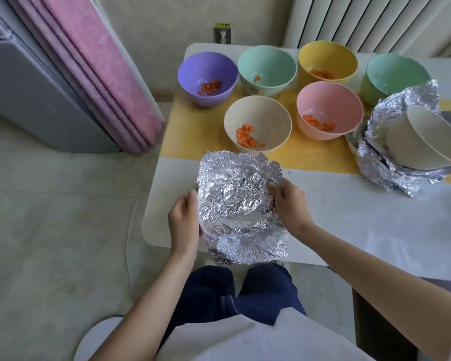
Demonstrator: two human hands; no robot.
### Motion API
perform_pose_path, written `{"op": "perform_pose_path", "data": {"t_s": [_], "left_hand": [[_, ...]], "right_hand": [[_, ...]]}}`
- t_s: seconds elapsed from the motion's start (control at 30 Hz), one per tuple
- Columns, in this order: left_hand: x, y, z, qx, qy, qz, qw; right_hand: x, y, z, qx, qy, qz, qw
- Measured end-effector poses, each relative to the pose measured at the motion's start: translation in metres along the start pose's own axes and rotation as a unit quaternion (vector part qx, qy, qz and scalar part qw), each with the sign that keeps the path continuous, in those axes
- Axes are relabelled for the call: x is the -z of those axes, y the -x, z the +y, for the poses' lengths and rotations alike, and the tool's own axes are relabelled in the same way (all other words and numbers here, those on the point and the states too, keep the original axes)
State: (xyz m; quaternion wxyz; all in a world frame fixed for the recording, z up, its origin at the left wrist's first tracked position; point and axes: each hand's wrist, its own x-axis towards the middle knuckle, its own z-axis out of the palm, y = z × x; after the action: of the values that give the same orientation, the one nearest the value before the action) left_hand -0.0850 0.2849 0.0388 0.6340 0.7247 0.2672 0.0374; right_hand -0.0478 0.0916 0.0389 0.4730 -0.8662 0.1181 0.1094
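Foil (241, 204) lies crumpled over a round shape at the 6 o'clock edge of the worktop (349, 217), close to the person's body where both hands reach it easily. The left grip (184, 222) clasps its 9 o'clock side with fingers tucked round the edge. The right grip (288, 204) curls over its 3 o'clock side, so each holds the sheet against what lies beneath, probably a bowl, though that is hidden. Holding from opposite sides seems meant to mould the sheet down evenly. Toward 12 o'clock stand six open bowls, among them a cream bowl (257, 123) with carrot pieces (246, 138), perhaps awaiting covers. At 3 o'clock a heap of crumpled wrap (391, 162) cradles tilted empty bowls (427, 142), out of the way.
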Motion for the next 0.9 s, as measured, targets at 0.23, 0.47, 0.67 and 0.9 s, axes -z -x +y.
{"op": "perform_pose_path", "data": {"t_s": [0.23, 0.47, 0.67, 0.9], "left_hand": [[0.009, -0.008, -0.002, -0.06, -0.059, -0.057, 0.995], [0.005, -0.013, -0.009, -0.022, -0.075, 0.042, 0.996], [-0.003, 0.0, 0.0, 0.018, -0.074, -0.011, 0.997], [-0.004, 0.016, -0.004, 0.058, -0.001, -0.078, 0.995]], "right_hand": [[-0.006, 0.006, 0.002, 0.009, 0.049, 0.0, 0.999], [-0.013, -0.001, 0.005, 0.028, 0.074, 0.014, 0.997], [-0.013, -0.006, 0.005, 0.014, 0.081, 0.037, 0.996], [-0.011, -0.011, 0.008, -0.002, 0.069, 0.047, 0.996]]}}
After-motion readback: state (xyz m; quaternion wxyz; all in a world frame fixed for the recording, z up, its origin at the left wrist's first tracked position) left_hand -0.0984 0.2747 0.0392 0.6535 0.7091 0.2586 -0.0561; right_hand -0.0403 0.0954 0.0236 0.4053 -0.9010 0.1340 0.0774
